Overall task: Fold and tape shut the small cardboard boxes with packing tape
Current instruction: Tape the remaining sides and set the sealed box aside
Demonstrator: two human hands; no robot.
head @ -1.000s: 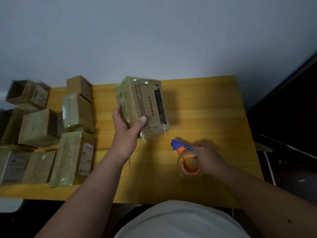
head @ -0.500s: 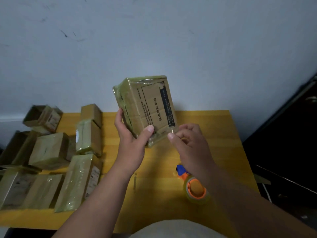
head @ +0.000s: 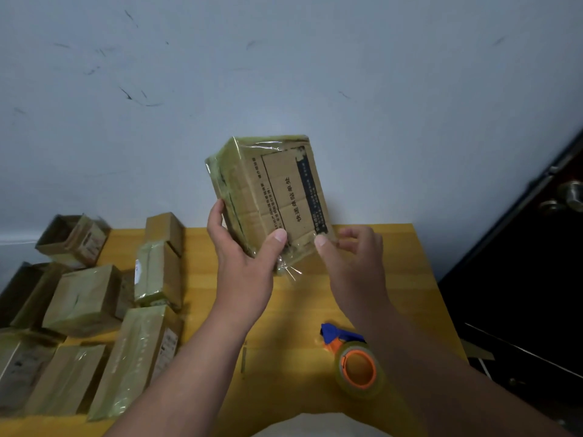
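A small cardboard box (head: 271, 190), wrapped in shiny tape with black print on its face, is held up above the yellow table (head: 394, 279). My left hand (head: 243, 257) grips its lower left corner, thumb on the printed face. My right hand (head: 350, 257) pinches the box's lower right corner, where a loose crinkled end of tape (head: 288, 272) hangs down. A roll of clear packing tape (head: 359, 367) with an orange core and a blue cutter lies on the table near my right forearm.
Several taped cardboard boxes (head: 148, 351) lie along the table's left side, and an open one (head: 72, 239) stands at the back left. A dark door with a metal knob (head: 568, 197) is on the right. A white wall rises behind the table.
My right hand let go of the tape roll, rose and took the box's lower right corner. My left hand lifted the box higher. The roll stays on the table.
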